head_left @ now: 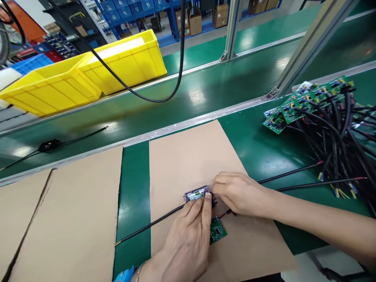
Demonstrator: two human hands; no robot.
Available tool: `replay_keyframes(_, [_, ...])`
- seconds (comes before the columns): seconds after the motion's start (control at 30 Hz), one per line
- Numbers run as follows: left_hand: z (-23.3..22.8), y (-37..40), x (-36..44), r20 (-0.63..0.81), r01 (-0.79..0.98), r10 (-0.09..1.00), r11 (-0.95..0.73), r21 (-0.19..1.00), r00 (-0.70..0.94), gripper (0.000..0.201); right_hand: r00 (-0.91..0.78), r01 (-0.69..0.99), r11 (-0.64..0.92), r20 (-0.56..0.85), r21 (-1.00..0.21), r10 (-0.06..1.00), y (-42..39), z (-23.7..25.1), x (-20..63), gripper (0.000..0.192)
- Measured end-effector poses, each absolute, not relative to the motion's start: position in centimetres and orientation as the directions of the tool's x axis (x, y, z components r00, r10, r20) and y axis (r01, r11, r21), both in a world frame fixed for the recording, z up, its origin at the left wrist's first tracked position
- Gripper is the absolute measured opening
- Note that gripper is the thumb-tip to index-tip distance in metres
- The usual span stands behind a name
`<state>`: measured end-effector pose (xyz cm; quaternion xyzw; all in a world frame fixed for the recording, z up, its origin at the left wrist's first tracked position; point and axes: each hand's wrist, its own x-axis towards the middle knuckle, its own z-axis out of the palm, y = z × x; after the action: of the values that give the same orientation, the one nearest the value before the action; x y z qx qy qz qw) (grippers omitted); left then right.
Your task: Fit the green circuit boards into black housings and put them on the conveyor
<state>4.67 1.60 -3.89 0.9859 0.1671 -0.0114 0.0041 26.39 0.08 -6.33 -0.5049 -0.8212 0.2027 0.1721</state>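
Note:
A small black housing [186, 197] with a circuit board [197, 193] inside lies on a cardboard sheet. My left hand [190, 231] holds it from the near side, fingers together and pressed onto its front and right part. At the housing's right end, my right hand [237, 194] is closed in a pinch; what sits between its fingertips is hidden. A black cable [152, 223] with a bare wire end runs out to the left of the housing. Partly under my left fingers, a loose green circuit board [217, 230] lies on the cardboard, with red and black leads at its top.
Cardboard sheets [79, 215] cover the green bench at left and under my hands [176, 156]. A heap of black cables [337, 133] with green boards [305, 103] lies right. Yellow bins [123, 62] stand behind the metal rail. A black cable loop [158, 100] hangs ahead.

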Motion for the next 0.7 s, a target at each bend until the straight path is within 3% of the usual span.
replay_keyframes(0.1, [-3.2,2.4,5.2,-0.082,0.306,0.301,-0.950,0.057,0.950,0.070,-0.424,0.757,0.403,0.081,-0.515,0.902,0.1,-6.5,26.3,0.021])
replay_keyframes(0.2, [-2.3,3.8,4.5,-0.108,0.298,0.281,-0.933,0.202,0.954,0.072,-0.402,0.739,0.375,0.079,-0.560,0.912,0.1,-6.6,26.5,0.020])
replay_keyframes(0.27, [-1.8,4.6,3.3,-0.041,0.312,0.315,-0.902,0.298,0.948,0.072,-0.402,0.722,0.371,0.083,-0.584,0.912,0.0,-6.5,26.8,0.016])
replay_keyframes(0.37, [-1.3,5.3,1.1,0.131,0.388,0.466,-0.837,0.386,0.875,0.063,-0.398,0.711,0.367,0.088,-0.600,0.913,-0.3,-6.1,27.7,0.013])
replay_keyframes(0.47, [-1.1,5.3,-0.9,0.191,0.499,0.605,-0.766,0.406,0.773,0.056,-0.387,0.728,0.346,0.061,-0.592,0.920,-0.8,-5.6,29.0,0.016])
replay_keyframes(0.57, [-1.9,4.8,-2.0,0.089,0.599,0.672,-0.706,0.378,0.736,0.049,-0.389,0.759,0.342,0.035,-0.554,0.921,-1.3,-5.8,30.2,0.014])
replay_keyframes(0.7, [-3.5,4.4,-2.9,-0.004,0.665,0.696,-0.684,0.301,0.718,0.009,-0.406,0.812,0.385,0.048,-0.439,0.913,-1.8,-6.2,30.5,0.015])
